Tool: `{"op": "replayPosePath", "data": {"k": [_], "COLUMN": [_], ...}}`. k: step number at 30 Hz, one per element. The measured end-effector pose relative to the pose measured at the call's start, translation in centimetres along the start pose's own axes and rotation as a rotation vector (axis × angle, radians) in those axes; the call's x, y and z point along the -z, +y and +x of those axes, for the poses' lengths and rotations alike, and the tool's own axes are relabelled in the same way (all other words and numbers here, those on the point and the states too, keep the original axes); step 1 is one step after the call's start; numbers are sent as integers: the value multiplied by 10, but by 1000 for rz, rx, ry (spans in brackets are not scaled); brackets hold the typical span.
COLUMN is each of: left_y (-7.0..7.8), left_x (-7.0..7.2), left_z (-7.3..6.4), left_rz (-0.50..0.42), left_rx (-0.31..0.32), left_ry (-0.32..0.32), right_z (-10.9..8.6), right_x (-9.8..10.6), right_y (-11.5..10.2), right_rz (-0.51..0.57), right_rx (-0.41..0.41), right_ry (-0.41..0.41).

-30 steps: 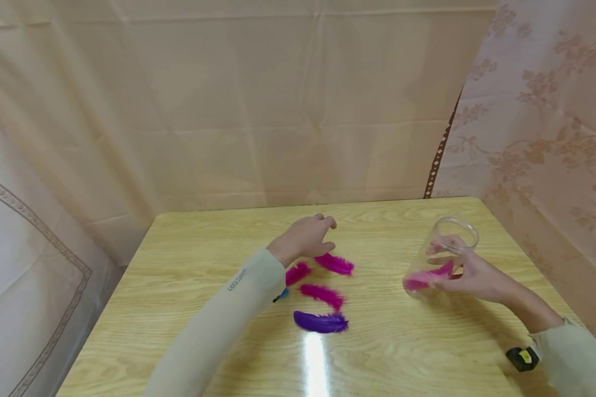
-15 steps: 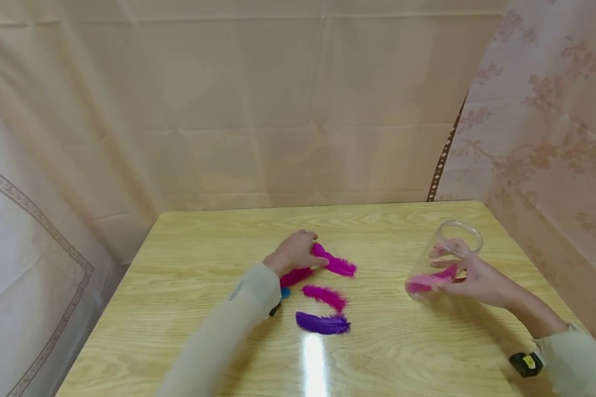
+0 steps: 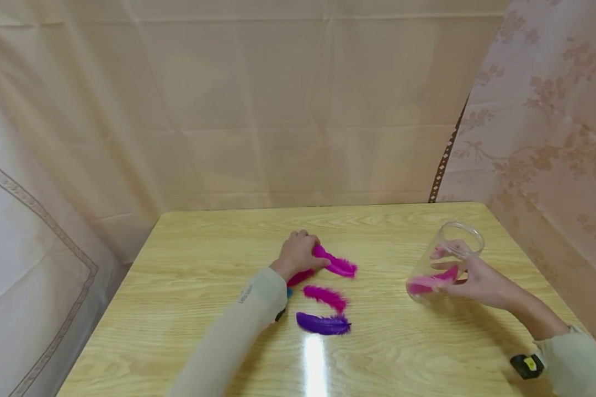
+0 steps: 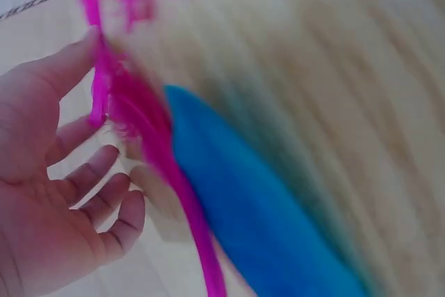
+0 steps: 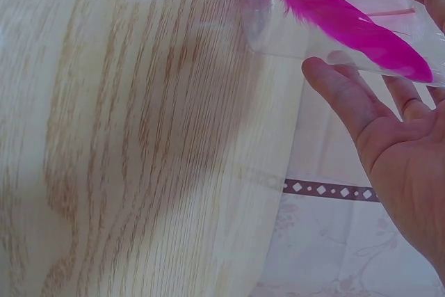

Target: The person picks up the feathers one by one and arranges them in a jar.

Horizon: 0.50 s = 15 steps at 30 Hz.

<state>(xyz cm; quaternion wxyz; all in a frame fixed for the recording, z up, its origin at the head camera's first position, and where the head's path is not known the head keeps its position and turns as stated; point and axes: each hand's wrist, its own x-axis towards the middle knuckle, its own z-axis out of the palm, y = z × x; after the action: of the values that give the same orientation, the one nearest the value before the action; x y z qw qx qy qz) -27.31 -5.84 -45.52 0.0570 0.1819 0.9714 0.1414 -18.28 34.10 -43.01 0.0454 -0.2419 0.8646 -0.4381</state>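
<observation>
My left hand (image 3: 300, 256) pinches one end of a magenta feather (image 3: 341, 267) between thumb and index finger, low over the wooden table (image 3: 218, 237). Partly under that hand lies a second magenta feather (image 3: 300, 276), and a blue feather (image 4: 236, 193) is beside it in the left wrist view. Nearer the front are another magenta feather (image 3: 326, 297) and a purple feather (image 3: 323, 323). At the right, my right hand (image 3: 489, 284) grips a clear, tilted cylindrical container (image 3: 427, 256), its open rim up and to the right. Inside it lies a pink feather (image 5: 354, 26).
Beige cloth (image 3: 278, 110) hangs behind the table's far edge, with a patterned cloth (image 3: 551, 138) along the right. White cloth (image 3: 25, 264) is on the left. A small black object with a yellow patch (image 3: 527, 365) sits by the right sleeve.
My left hand has come down and slightly toward me onto the far magenta feather and now pinches its end. The right hand keeps the container almost still.
</observation>
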Motion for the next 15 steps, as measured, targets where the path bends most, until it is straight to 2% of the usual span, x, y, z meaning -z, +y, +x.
{"op": "replayPosePath", "data": {"k": [6,15], "left_y": [9,13], "left_x": [-6,-1], "left_z": [3,3], "left_rz": [-42,-115], "left_rx": [5,-12], "left_ry": [4,-43], "right_z": [-4,-1], "right_x": [9,7], "right_y": [-1,1], "right_rz": [-19,10], "right_rx": [-11,-14], "right_ry": [4,-13]}}
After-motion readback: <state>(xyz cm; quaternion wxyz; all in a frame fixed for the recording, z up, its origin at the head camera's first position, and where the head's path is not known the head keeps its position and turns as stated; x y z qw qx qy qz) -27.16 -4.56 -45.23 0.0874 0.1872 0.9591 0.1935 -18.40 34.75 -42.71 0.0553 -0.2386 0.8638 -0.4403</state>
